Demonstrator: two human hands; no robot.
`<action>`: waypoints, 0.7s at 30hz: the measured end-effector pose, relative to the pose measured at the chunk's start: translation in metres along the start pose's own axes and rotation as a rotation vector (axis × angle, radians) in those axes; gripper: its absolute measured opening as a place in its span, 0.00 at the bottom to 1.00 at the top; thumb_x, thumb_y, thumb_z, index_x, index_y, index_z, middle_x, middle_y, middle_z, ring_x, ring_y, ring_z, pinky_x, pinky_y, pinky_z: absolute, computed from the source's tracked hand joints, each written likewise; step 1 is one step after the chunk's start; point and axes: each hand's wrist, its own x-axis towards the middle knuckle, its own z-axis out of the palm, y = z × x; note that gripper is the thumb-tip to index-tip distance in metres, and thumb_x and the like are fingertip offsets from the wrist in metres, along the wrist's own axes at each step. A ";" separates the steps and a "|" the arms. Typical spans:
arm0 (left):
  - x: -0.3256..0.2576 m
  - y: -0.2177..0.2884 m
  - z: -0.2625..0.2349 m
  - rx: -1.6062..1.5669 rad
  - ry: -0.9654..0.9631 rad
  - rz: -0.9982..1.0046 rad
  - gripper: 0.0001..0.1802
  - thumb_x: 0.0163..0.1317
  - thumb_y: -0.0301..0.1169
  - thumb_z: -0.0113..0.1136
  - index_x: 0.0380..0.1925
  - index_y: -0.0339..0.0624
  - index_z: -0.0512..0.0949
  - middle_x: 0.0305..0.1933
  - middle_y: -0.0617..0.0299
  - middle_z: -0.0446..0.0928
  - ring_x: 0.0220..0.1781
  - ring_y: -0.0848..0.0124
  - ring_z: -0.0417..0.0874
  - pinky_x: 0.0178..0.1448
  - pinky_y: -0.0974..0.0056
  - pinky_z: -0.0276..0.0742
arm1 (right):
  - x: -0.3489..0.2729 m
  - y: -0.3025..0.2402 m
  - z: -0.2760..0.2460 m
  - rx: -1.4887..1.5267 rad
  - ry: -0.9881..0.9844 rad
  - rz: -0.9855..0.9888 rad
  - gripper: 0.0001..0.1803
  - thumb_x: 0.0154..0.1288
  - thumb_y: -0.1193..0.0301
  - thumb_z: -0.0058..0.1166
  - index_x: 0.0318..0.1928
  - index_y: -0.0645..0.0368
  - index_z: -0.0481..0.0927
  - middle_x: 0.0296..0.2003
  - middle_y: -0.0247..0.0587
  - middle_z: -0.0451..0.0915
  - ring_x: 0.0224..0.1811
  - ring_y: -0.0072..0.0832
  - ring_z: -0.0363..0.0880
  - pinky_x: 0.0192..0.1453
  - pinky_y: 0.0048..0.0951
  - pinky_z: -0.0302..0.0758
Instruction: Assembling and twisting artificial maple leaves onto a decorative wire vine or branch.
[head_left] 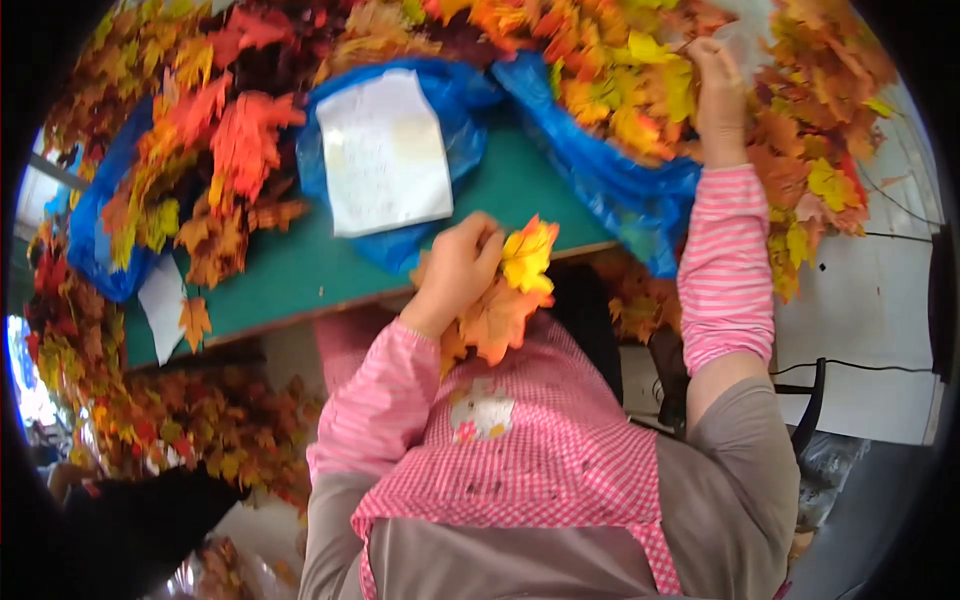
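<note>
Closed round a small bunch of artificial maple leaves (500,318), my left hand (463,268) is just over the table's near edge. The top leaf in it is yellow with red tips, and orange ones hang below; their stems are hidden in the fist. My right hand (718,95) is stretched out to the far right, its fingers pinched together at the edge of a heap of yellow and orange maple leaves (635,85). What lies between those fingertips is too small to make out.
A green table (510,190) carries blue plastic bags (610,170) and a white sheet of paper (385,155). Red and orange leaves (245,140) pile up at the left. More leaves (810,150) hang at the right, beside a white panel with dark cables (855,368).
</note>
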 end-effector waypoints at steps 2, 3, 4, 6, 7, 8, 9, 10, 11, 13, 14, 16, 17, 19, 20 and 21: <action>-0.005 0.001 0.005 0.082 0.047 0.038 0.08 0.64 0.30 0.61 0.36 0.36 0.78 0.28 0.51 0.80 0.28 0.60 0.82 0.34 0.59 0.75 | -0.030 -0.025 0.019 0.300 -0.212 0.071 0.07 0.72 0.69 0.50 0.43 0.59 0.77 0.36 0.36 0.81 0.43 0.22 0.80 0.50 0.24 0.74; -0.004 0.002 0.007 0.105 0.067 0.063 0.08 0.63 0.30 0.61 0.36 0.36 0.79 0.29 0.49 0.81 0.30 0.56 0.84 0.34 0.57 0.76 | -0.047 -0.037 0.030 0.313 -0.275 0.155 0.06 0.71 0.70 0.52 0.42 0.59 0.77 0.35 0.35 0.81 0.41 0.21 0.80 0.47 0.23 0.75; -0.006 0.002 0.009 0.131 0.065 0.065 0.08 0.62 0.30 0.60 0.36 0.37 0.79 0.30 0.48 0.81 0.31 0.52 0.83 0.36 0.54 0.76 | -0.069 -0.050 0.040 0.318 -0.337 0.240 0.06 0.70 0.70 0.53 0.41 0.60 0.78 0.34 0.34 0.81 0.39 0.19 0.80 0.45 0.22 0.76; -0.007 0.001 0.012 0.180 0.059 0.084 0.08 0.62 0.31 0.58 0.37 0.38 0.78 0.32 0.45 0.81 0.35 0.46 0.82 0.38 0.48 0.76 | -0.109 -0.069 0.063 0.214 -0.484 0.269 0.05 0.68 0.71 0.55 0.39 0.60 0.78 0.32 0.32 0.81 0.36 0.17 0.79 0.41 0.21 0.76; -0.008 0.000 0.013 0.205 0.053 0.087 0.08 0.62 0.31 0.58 0.37 0.38 0.78 0.33 0.45 0.81 0.35 0.46 0.82 0.39 0.48 0.76 | -0.130 -0.075 0.076 0.109 -0.572 0.204 0.05 0.68 0.72 0.56 0.39 0.61 0.77 0.32 0.31 0.80 0.35 0.15 0.77 0.40 0.20 0.76; -0.007 -0.001 0.014 0.230 0.051 0.096 0.08 0.62 0.31 0.58 0.37 0.39 0.78 0.33 0.46 0.81 0.35 0.46 0.82 0.39 0.47 0.76 | -0.148 -0.081 0.087 0.100 -0.609 0.228 0.05 0.67 0.72 0.57 0.38 0.60 0.77 0.32 0.30 0.79 0.35 0.14 0.76 0.40 0.20 0.75; -0.006 -0.003 0.015 0.246 0.078 0.148 0.08 0.62 0.32 0.58 0.37 0.39 0.78 0.34 0.46 0.81 0.35 0.46 0.82 0.39 0.47 0.76 | -0.165 -0.085 0.096 0.092 -0.647 0.239 0.05 0.67 0.73 0.57 0.38 0.60 0.76 0.32 0.29 0.79 0.36 0.13 0.74 0.40 0.20 0.75; -0.006 -0.004 0.015 0.184 0.078 0.126 0.08 0.61 0.31 0.59 0.36 0.39 0.77 0.34 0.46 0.81 0.35 0.45 0.82 0.39 0.47 0.76 | -0.177 -0.088 0.104 0.204 -0.672 0.361 0.05 0.66 0.73 0.57 0.38 0.60 0.76 0.33 0.28 0.79 0.36 0.13 0.74 0.40 0.20 0.75; -0.005 -0.005 0.015 0.067 0.068 0.130 0.08 0.61 0.31 0.59 0.36 0.39 0.77 0.34 0.46 0.81 0.35 0.45 0.82 0.39 0.47 0.76 | -0.187 -0.090 0.110 0.316 -0.694 0.483 0.04 0.66 0.74 0.58 0.37 0.60 0.76 0.34 0.28 0.79 0.36 0.13 0.74 0.41 0.19 0.75; -0.004 -0.006 0.013 -0.064 0.033 0.110 0.08 0.61 0.32 0.59 0.36 0.39 0.78 0.35 0.46 0.81 0.36 0.45 0.82 0.39 0.47 0.76 | -0.197 -0.093 0.116 0.438 -0.676 0.545 0.04 0.68 0.74 0.56 0.38 0.61 0.76 0.36 0.30 0.80 0.38 0.15 0.76 0.45 0.20 0.75; -0.004 -0.006 0.011 0.026 0.055 0.219 0.08 0.61 0.33 0.59 0.36 0.40 0.78 0.35 0.46 0.82 0.36 0.46 0.82 0.39 0.47 0.76 | -0.197 -0.095 0.116 0.533 -0.658 0.585 0.04 0.68 0.74 0.56 0.38 0.61 0.75 0.36 0.31 0.80 0.39 0.15 0.77 0.45 0.20 0.76; -0.006 -0.004 0.011 0.152 0.053 0.160 0.08 0.61 0.33 0.59 0.36 0.41 0.78 0.35 0.47 0.82 0.36 0.46 0.82 0.40 0.48 0.77 | -0.190 -0.097 0.111 0.644 -0.635 0.632 0.04 0.70 0.74 0.55 0.41 0.61 0.75 0.35 0.31 0.79 0.40 0.18 0.79 0.48 0.21 0.76; -0.006 -0.003 0.011 0.209 0.046 0.141 0.08 0.61 0.33 0.59 0.35 0.41 0.79 0.34 0.47 0.82 0.36 0.46 0.82 0.40 0.48 0.77 | -0.183 -0.097 0.106 0.550 -0.588 0.519 0.05 0.71 0.74 0.55 0.41 0.60 0.74 0.34 0.29 0.78 0.39 0.16 0.78 0.46 0.20 0.75; -0.008 -0.001 0.010 0.249 0.017 0.096 0.09 0.61 0.33 0.59 0.35 0.40 0.80 0.33 0.47 0.82 0.36 0.47 0.83 0.41 0.48 0.77 | -0.165 -0.094 0.097 0.463 -0.521 0.461 0.05 0.72 0.73 0.55 0.42 0.60 0.74 0.34 0.28 0.77 0.39 0.14 0.76 0.45 0.19 0.75; -0.008 0.000 0.010 0.218 0.009 0.099 0.09 0.62 0.33 0.59 0.35 0.40 0.80 0.33 0.47 0.82 0.36 0.46 0.83 0.41 0.48 0.77 | -0.159 -0.091 0.095 0.435 -0.508 0.412 0.05 0.73 0.72 0.54 0.43 0.60 0.74 0.34 0.27 0.77 0.38 0.12 0.75 0.43 0.18 0.74; -0.007 0.000 0.010 0.177 0.019 0.126 0.09 0.62 0.33 0.59 0.36 0.39 0.81 0.34 0.46 0.82 0.36 0.46 0.83 0.41 0.48 0.77 | -0.156 -0.087 0.095 0.317 -0.482 0.341 0.05 0.73 0.72 0.54 0.43 0.61 0.75 0.34 0.28 0.78 0.38 0.13 0.75 0.43 0.18 0.74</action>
